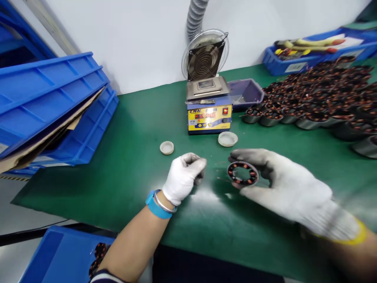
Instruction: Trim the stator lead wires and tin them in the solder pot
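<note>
My right hand [282, 184], in a white glove, grips a round metal stator with copper windings [242, 173] just above the green mat [123, 173], its open face turned toward me. My left hand [184, 177], also gloved, is curled into a loose fist a short way left of the stator; what its fingers pinch is too small to name. Thin wire ends stick out from the stator toward the left hand.
A yellow and blue solder pot [208, 110] with a fume fan [204, 55] stands at the back centre. Two white caps [167, 147] [227, 138] lie before it. Many wound stators [321, 102] crowd the right. Blue crates [47, 102] are stacked at left.
</note>
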`<action>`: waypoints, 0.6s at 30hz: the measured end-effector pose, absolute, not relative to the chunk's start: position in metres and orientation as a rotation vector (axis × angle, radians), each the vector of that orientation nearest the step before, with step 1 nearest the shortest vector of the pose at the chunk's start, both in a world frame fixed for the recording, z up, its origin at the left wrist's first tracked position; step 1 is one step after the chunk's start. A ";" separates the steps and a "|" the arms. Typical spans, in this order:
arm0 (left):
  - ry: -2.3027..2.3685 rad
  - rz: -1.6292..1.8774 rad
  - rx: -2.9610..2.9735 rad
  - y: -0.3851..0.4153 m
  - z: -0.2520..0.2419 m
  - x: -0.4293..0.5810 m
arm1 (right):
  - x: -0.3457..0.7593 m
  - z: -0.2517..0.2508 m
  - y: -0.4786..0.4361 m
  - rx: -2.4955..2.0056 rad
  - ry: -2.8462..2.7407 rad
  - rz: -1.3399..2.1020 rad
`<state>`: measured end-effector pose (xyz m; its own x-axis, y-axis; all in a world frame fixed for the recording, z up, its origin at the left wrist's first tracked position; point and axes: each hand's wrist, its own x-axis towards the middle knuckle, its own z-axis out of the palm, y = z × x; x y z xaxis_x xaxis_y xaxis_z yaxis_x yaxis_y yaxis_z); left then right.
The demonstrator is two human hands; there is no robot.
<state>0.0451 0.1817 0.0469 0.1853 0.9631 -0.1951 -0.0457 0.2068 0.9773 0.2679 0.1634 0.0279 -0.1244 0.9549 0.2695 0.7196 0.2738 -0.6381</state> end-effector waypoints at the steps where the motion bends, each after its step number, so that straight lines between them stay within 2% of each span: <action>1: 1.143 0.999 1.079 0.184 0.043 0.044 | 0.272 0.031 0.169 -1.641 -1.850 0.456; 4: 1.251 1.033 1.251 0.186 0.027 0.048 | 0.281 0.047 0.195 -2.030 -1.718 0.345; 6: 1.285 0.936 1.475 0.185 0.018 0.053 | 0.284 0.058 0.216 -2.167 -1.733 0.298; 10: 1.248 0.759 1.680 0.182 0.012 0.060 | 0.284 0.065 0.245 -2.255 -1.889 0.349; 18: 1.232 0.676 1.741 0.186 0.013 0.056 | 0.282 0.060 0.260 -2.235 -1.979 0.409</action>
